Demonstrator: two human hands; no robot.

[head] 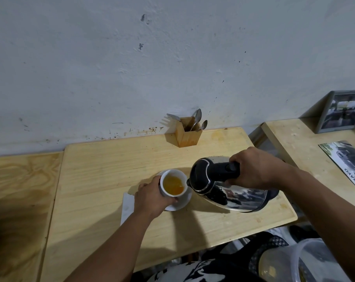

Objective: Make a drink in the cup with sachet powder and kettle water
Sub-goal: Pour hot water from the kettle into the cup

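A white cup (164,189) with orange liquid inside stands on a white saucer (183,202) in the middle of the wooden table (111,169). My left hand (151,199) grips the cup from its left side. My right hand (255,168) holds the black handle of a steel kettle (239,197), tilted left with its spout right at the cup's right rim. A white sachet or napkin (127,206) lies flat on the table, partly under my left wrist.
A wooden holder (187,134) with a fork and spoons stands at the back against the wall. To the right a second table (298,147) carries a framed picture (342,111) and a printed sheet (349,161). A clear plastic container (290,261) sits low at the right.
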